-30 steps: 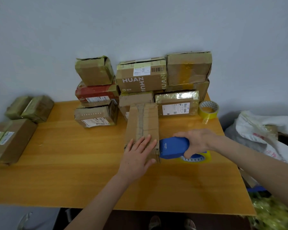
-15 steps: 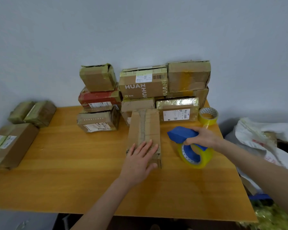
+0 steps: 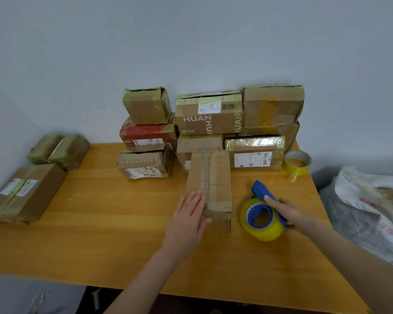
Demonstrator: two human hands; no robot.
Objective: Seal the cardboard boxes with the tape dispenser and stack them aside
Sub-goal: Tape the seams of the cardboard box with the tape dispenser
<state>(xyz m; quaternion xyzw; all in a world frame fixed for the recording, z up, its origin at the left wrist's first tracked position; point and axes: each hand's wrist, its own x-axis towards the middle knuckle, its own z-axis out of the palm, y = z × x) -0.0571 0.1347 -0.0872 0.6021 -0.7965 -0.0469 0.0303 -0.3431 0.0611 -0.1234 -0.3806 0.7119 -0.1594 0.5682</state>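
I am pressing the long cardboard box (image 3: 213, 177) down in the middle of the table (image 3: 100, 234). My left hand (image 3: 186, 220) is lying flat on its near left corner with the fingers straight, gripping nothing. A ribbed strip is running the length of the box's top seam.

A second ago I was holding the tape dispenser (image 3: 261, 219) against the near end of this box. Then I was lifting it clear, and now it is coming to rest on the table just beside the box's right side, yellow roll facing me. My right hand (image 3: 288, 211) is wrapping over its blue handle and holding it. I cannot tell whether that grip is loosening.

To me this is reading as the taping pass being over, so this box is probably ready to go aside.

Behind the box, sealed boxes (image 3: 209, 118) are standing stacked against the wall, with a spare tape roll (image 3: 297, 163) at their right end. More taped boxes (image 3: 25, 193) are sitting at the table's left edge.
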